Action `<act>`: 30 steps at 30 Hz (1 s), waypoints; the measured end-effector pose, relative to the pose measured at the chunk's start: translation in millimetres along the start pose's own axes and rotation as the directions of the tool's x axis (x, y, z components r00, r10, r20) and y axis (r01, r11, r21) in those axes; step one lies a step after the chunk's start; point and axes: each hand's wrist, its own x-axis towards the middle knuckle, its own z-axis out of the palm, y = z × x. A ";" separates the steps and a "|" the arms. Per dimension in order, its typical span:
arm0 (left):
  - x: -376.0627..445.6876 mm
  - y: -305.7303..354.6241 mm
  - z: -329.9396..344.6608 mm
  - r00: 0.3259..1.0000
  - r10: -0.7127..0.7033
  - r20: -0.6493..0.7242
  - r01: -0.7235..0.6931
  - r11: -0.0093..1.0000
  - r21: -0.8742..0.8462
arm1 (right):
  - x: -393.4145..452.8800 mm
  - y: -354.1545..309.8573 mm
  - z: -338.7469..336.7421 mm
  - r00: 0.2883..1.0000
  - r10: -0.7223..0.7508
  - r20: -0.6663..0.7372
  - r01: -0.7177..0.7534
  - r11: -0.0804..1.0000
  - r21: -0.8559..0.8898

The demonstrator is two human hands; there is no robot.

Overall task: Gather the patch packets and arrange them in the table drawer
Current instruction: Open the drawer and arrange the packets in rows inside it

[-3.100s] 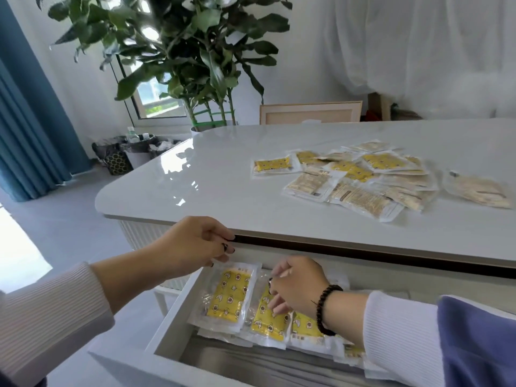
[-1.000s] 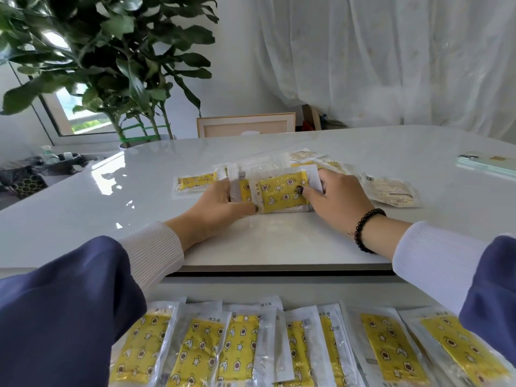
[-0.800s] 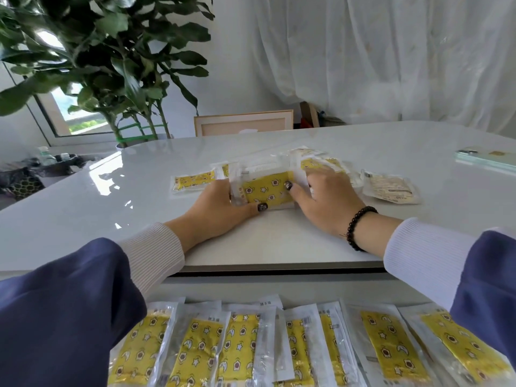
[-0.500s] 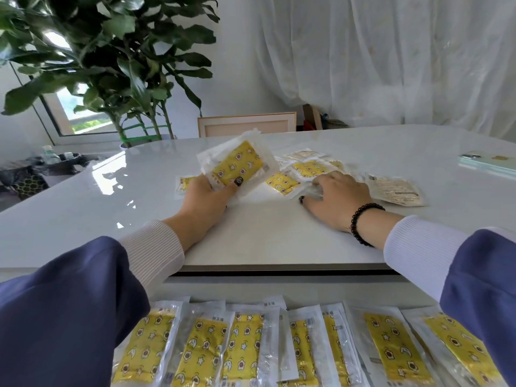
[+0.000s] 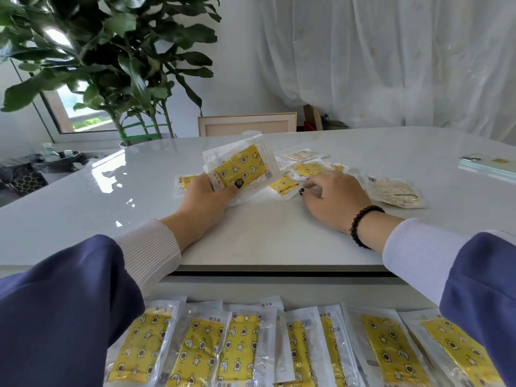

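Raised since earlier: left hand (image 5: 205, 198) gripping packets (image 5: 241, 170).

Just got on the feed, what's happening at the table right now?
A person is collecting patch packets off the white table. The left hand holds a small stack of packets lifted off the surface, while the right hand reaches into the loose packets lying there. A row of packets already lines the open drawer below.
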 end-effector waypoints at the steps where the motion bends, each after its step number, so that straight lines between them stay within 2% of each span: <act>1: -0.1 0.3 -0.1 1.000 -0.006 -0.010 0.006 1.000 -0.002 | 0.5 -0.3 0.3 1.000 -0.005 0.006 0.005 1.000 -0.008; 4: -0.1 1.0 -0.7 1.000 -0.021 -0.023 0.021 0.999 -0.030 | 4.8 -1.4 2.0 0.988 0.037 0.148 -0.027 0.997 -0.069; 7: -0.4 1.9 -1.3 0.999 -0.029 -0.029 0.029 0.999 -0.021 | 10.4 -2.1 4.3 0.942 0.097 0.322 -0.063 0.991 -0.114; 10: 0.2 0.8 -0.7 0.999 -0.031 -0.032 0.031 0.999 -0.023 | 16.3 0.4 7.3 0.916 0.110 0.385 -0.057 0.987 -0.148; 17: 2.3 0.2 -1.1 0.996 -0.065 -0.066 0.060 0.995 -0.084 | 14.1 3.0 8.8 0.952 0.099 0.288 -0.057 0.987 -0.152; 20: 4.2 -0.9 -2.1 0.989 -0.082 -0.121 0.069 0.991 -0.111 | 9.5 0.4 6.3 0.959 0.078 0.272 -0.038 0.988 -0.150; 24: 8.7 -4.0 -5.3 0.972 -0.088 -0.217 0.057 0.988 -0.146 | 5.0 -0.4 5.1 0.990 -0.061 0.125 0.078 0.988 -0.134; 27: 10.1 -4.9 -5.1 0.971 -0.093 -0.222 0.062 0.988 -0.142 | 5.3 -1.4 2.9 0.994 -0.112 0.009 0.113 0.991 -0.071; 28: 10.1 -4.8 -4.5 0.972 -0.096 -0.213 0.067 0.988 -0.138 | 6.5 -0.6 3.6 0.994 -0.112 0.019 0.113 0.991 -0.074; 30: 10.1 -4.3 -3.3 0.976 -0.091 -0.196 0.065 0.989 -0.134 | 9.2 1.1 4.4 0.989 -0.025 0.144 0.037 0.996 -0.081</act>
